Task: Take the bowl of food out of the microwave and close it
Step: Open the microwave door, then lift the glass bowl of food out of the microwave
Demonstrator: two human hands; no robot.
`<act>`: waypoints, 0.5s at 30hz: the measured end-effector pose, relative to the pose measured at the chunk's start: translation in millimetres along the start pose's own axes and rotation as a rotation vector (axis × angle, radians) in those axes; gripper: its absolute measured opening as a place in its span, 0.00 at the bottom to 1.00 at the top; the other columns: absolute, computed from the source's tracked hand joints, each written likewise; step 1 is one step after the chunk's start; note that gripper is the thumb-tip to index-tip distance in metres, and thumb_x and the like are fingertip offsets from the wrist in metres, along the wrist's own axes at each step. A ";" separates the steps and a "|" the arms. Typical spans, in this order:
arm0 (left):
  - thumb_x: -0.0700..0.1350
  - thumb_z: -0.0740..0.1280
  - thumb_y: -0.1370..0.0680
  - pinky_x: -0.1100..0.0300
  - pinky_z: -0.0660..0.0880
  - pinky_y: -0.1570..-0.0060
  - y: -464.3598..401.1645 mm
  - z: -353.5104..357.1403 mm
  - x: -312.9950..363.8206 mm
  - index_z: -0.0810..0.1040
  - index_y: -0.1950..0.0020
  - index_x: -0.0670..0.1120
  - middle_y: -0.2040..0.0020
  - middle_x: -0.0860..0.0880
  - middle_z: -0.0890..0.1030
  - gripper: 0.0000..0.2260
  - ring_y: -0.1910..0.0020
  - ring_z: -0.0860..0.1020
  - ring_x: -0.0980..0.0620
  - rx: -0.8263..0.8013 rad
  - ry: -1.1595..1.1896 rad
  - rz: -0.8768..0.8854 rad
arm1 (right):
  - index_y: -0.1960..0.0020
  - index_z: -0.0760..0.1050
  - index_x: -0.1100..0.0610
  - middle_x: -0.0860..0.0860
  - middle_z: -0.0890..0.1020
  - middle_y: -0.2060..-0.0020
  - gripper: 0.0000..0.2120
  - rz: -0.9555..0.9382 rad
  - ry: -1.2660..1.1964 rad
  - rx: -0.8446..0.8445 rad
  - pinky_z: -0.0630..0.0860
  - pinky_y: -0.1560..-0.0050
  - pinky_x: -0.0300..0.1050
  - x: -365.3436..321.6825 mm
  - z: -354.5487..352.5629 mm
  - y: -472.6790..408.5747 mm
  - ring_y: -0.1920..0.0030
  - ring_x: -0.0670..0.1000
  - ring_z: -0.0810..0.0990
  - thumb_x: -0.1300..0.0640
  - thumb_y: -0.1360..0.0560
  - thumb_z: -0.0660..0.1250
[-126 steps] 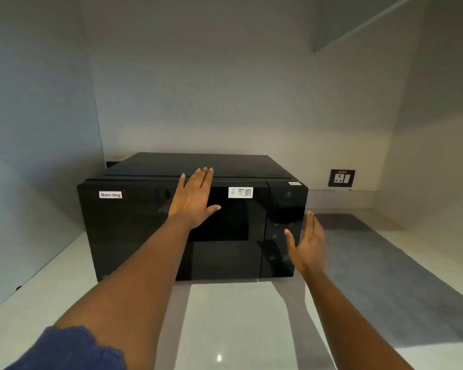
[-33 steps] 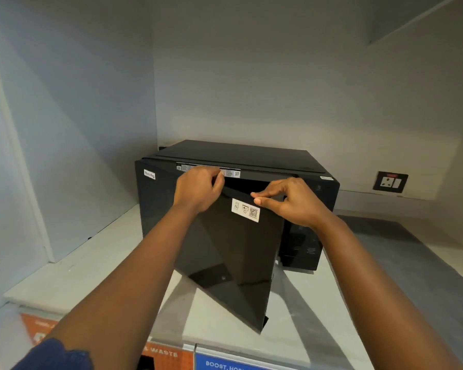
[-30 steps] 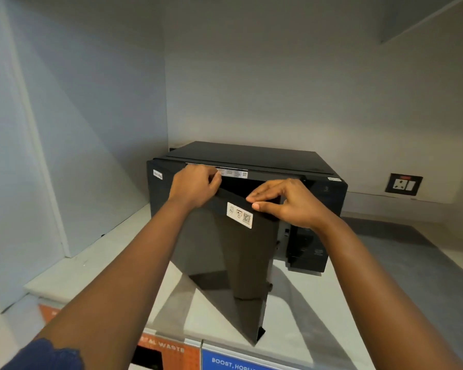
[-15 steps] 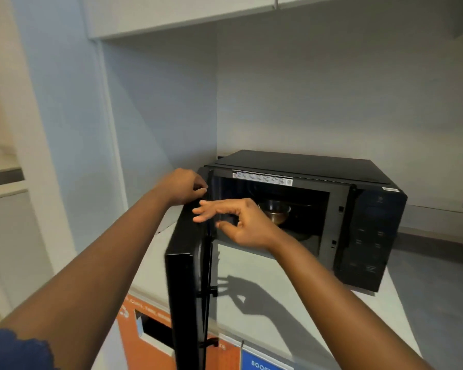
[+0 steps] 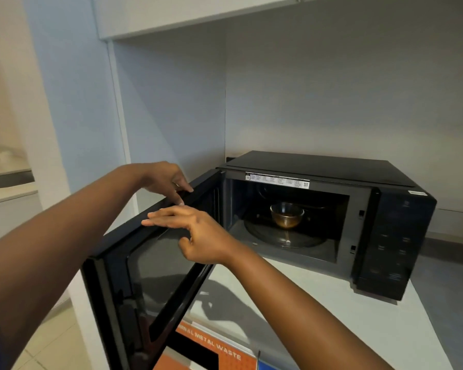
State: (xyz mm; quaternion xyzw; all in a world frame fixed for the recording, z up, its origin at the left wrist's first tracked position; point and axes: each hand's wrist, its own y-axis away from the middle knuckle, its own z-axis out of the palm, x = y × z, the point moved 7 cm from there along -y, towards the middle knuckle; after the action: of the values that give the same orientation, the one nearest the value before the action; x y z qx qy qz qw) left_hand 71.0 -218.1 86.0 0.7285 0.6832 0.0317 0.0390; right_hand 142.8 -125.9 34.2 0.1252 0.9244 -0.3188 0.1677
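The black microwave point(image 5: 393, 236) stands on a pale counter with its door point(image 5: 145, 268) swung wide to the left. Inside, a small glass bowl point(image 5: 287, 215) with brownish food sits on the glass turntable point(image 5: 286, 237). My left hand point(image 5: 166, 180) rests on the door's top edge near the hinge, fingers pointing down onto it. My right hand point(image 5: 195, 233) hovers just inside the door's top edge, fingers spread and holding nothing. Both hands are well short of the bowl.
The counter point(image 5: 332, 311) runs in front of and right of the microwave. Below its front edge are an orange bin label point(image 5: 211, 345) and a blue one. A blue wall panel stands left of the door; a cabinet overhangs above.
The door has swung further open to the left, showing its inner face. My view has shifted left. My right hand has come off the door's edge and opened.
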 end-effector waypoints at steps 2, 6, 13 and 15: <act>0.51 0.72 0.29 0.59 0.67 0.34 -3.7 -3.3 -3.6 0.77 0.35 0.49 0.35 0.50 0.79 0.23 0.34 0.74 0.51 -0.012 0.038 -0.026 | 0.34 0.71 0.51 0.51 0.74 0.34 0.35 -0.006 0.023 0.005 0.74 0.38 0.56 -2.3 7.0 -4.1 0.33 0.52 0.69 0.75 0.37 0.56; 0.51 0.71 0.28 0.54 0.73 0.38 -14.6 -7.1 -8.4 0.81 0.42 0.41 0.37 0.45 0.80 0.18 0.36 0.76 0.48 -0.082 0.203 -0.081 | 0.33 0.70 0.52 0.52 0.73 0.33 0.36 -0.017 0.013 0.020 0.69 0.32 0.56 -2.3 15.9 -8.7 0.32 0.52 0.67 0.75 0.37 0.56; 0.56 0.62 0.23 0.64 0.76 0.62 -49.3 -36.2 20.0 0.81 0.64 0.42 0.61 0.46 0.85 0.20 0.64 0.83 0.49 0.204 0.119 -0.094 | 0.47 0.77 0.71 0.67 0.80 0.48 0.16 0.033 -0.170 0.281 0.74 0.40 0.56 13.9 18.7 -9.8 0.43 0.62 0.76 0.74 0.34 0.63; 0.53 0.61 0.22 0.63 0.76 0.64 -68.0 -29.6 33.0 0.80 0.65 0.43 0.63 0.47 0.82 0.19 0.66 0.80 0.49 0.260 0.257 -0.051 | 0.50 0.79 0.70 0.65 0.82 0.51 0.16 0.111 -0.229 0.464 0.77 0.44 0.48 29.6 15.9 -1.4 0.47 0.59 0.79 0.75 0.35 0.61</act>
State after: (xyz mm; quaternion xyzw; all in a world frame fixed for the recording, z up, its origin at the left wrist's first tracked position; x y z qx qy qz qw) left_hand 2.7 -180.4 108.4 0.6999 0.6991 0.0352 -0.1422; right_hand 119.1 -133.3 11.6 0.1741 0.7932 -0.5248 0.2553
